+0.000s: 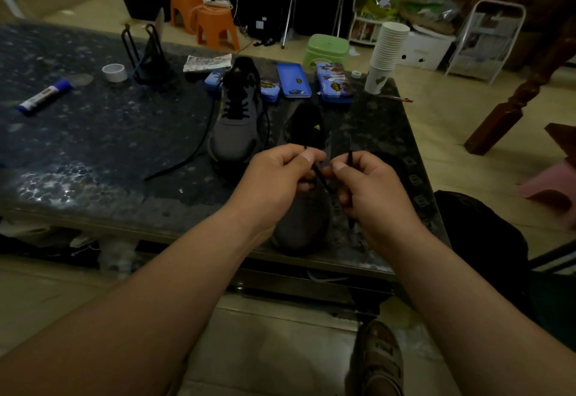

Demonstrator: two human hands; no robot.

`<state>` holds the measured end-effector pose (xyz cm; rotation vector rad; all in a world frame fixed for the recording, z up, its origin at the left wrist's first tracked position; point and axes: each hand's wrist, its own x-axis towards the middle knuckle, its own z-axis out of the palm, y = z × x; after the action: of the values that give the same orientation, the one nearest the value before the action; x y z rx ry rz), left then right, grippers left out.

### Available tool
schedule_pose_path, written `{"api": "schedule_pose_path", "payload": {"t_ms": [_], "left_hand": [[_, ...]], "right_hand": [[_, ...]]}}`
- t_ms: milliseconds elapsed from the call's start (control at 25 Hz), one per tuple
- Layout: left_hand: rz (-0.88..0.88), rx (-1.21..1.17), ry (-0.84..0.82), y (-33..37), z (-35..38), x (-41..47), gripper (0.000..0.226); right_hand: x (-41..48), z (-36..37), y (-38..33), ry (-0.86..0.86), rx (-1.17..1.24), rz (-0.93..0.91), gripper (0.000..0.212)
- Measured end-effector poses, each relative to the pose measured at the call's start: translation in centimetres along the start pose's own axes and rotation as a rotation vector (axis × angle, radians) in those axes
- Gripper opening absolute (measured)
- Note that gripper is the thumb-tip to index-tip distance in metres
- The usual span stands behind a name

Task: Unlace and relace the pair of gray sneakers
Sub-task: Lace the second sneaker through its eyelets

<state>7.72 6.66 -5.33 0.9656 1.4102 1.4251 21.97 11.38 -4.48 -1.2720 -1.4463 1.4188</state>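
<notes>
Two gray sneakers stand on the dark stone table [93,146]. The far sneaker [237,121] carries black lacing, and its loose lace [190,152] trails left across the table. The near sneaker [304,218] lies at the table's front edge, its toe toward me, partly hidden under my hands. My left hand [274,177] pinches one end of a black lace [322,179] above that shoe. My right hand [371,190] grips the other end, whose tip sticks up past the fingers.
Blue tins [294,81] lie behind the shoes. A stack of paper cups [386,53] stands at the back right corner. A tape roll [114,72], a black wire stand [149,56] and a glue stick [45,96] are at the left. Stools stand on the floor beyond.
</notes>
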Motion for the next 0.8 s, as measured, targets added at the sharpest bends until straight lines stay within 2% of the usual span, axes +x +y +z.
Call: {"api": "schedule_pose_path", "payload": {"t_ms": [120,200,400,480,520,600,720,800], "left_hand": [[-0.05,-0.206,0.046,0.9,-1.8,0.7,0.025],[-0.051,-0.259,0.127,1.3,-3.4,1.2,0.025],[-0.03,-0.122,0.269,1.1,-6.6,2.8,0.015],[-0.008,-0.089,0.274,1.0,-7.0,2.9,0.013],[-0.01,-0.074,0.253,1.0,-6.8,2.8,0.014],[-0.025,-0.069,0.17,1.1,-5.9,2.3,0.014],[-0.029,-0.225,0.093,1.7,-4.8,2.0,0.014],[-0.013,-0.36,0.135,2.2,-5.0,2.4,0.018]], "right_hand": [[0.7,0.6,0.0,0.0,-0.05,-0.05,0.018],[1.2,0.7,-0.4,0.014,-0.069,-0.083,0.022],[3.6,-0.4,-1.4,0.248,-0.013,-0.109,0.029],[4.0,-0.4,-1.5,0.24,0.036,-0.064,0.033],[4.0,-0.1,-1.6,0.19,0.002,-0.046,0.038],[3.5,0.7,-1.4,0.002,-0.227,-0.087,0.042],[1.9,2.7,0.2,-0.415,-0.622,-0.292,0.023],[1.1,3.1,1.1,-0.533,-0.793,-0.326,0.017]]}}
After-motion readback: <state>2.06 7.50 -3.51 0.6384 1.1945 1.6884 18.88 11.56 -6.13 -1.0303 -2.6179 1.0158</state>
